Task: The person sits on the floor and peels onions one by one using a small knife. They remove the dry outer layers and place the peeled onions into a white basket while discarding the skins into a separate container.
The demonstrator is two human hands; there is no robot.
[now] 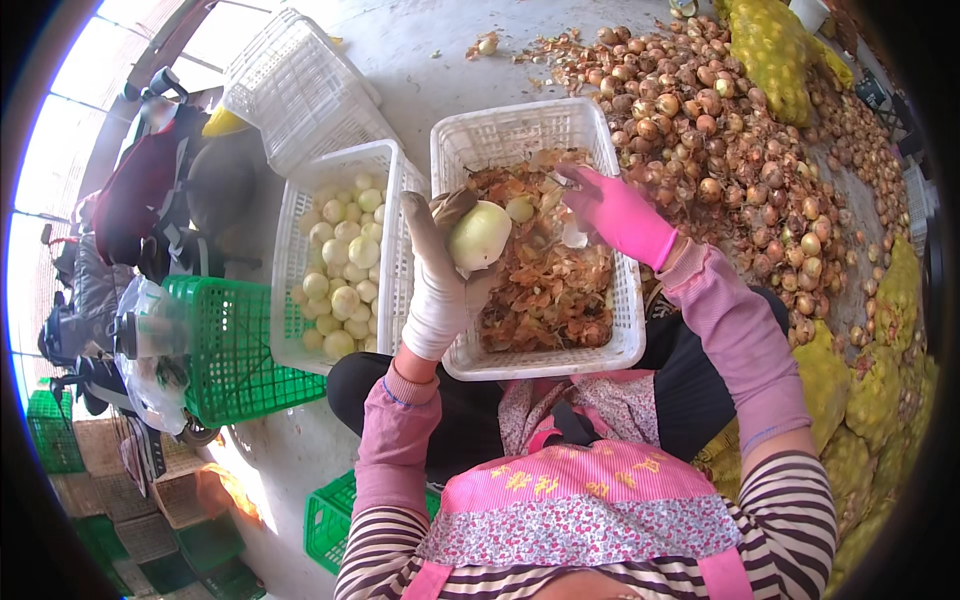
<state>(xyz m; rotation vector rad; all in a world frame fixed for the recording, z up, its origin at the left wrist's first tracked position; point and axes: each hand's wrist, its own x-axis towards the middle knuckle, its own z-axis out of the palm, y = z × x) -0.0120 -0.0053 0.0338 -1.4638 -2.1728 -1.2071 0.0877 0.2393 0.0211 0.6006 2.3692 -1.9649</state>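
My left hand (439, 296), in a white glove with soiled fingertips, holds a pale peeled onion (480, 235) over the left side of a white plastic crate (544, 369). Loose brown onion skins (547, 289) lie in that crate, and another pale onion (519, 209) shows among them. My right hand (622, 214), in a bright pink glove, is over the crate's right side with its fingers bent. A small pale piece (575, 235) shows beneath its fingers; whether the hand grips anything is unclear. Left of my left hand, a second white crate (394, 180) holds many peeled onions (345, 259).
A large heap of unpeeled onions (697, 127) spreads over the floor on the right. Yellow mesh sacks (769, 60) stand beyond and beside it. White crates (300, 82) are stacked at the back left. A green crate (232, 349) and a motor scooter (142, 195) stand at the left.
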